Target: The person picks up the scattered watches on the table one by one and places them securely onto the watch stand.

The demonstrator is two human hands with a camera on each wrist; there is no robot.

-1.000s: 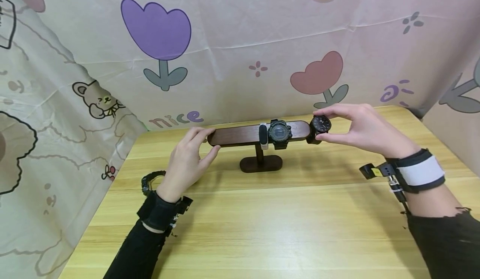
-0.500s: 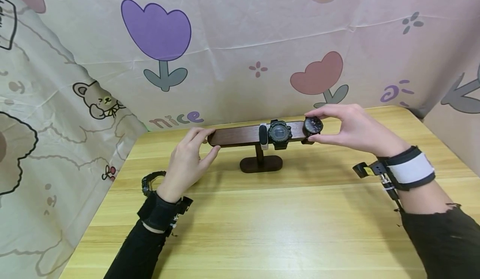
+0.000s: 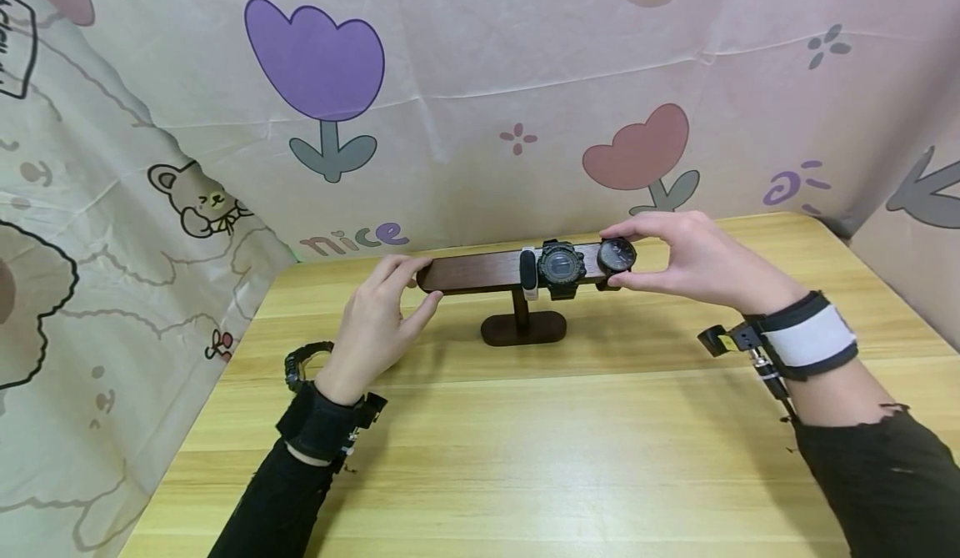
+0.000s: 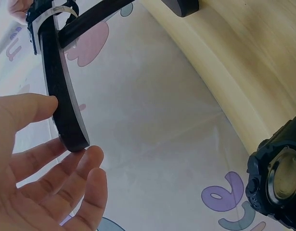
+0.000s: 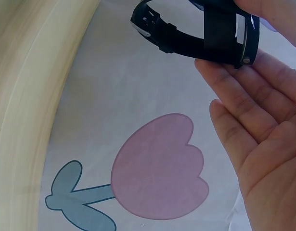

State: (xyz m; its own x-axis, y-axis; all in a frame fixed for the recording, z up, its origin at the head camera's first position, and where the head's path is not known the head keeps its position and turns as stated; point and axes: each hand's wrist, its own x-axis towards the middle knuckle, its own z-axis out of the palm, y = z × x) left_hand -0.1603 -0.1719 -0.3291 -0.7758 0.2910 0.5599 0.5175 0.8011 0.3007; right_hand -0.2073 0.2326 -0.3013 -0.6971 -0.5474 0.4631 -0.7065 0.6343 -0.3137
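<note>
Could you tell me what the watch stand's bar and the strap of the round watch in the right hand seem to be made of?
The stand bar looks like dark brown wood with a smooth, slightly glossy finish; faint grain shows, though stained composite is possible. The strap of the round watch looks matte black and flexible, perhaps leather or rubber, with a metal buckle in the right wrist view.

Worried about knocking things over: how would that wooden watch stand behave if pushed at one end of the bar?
The stand looks top-heavy: a long bar on one thin post over a small base, so it would probably tip or swivel. The left hand touches the bar's far end, likely steadying it. Three watches sit right of the post, probably adding imbalance.
</note>
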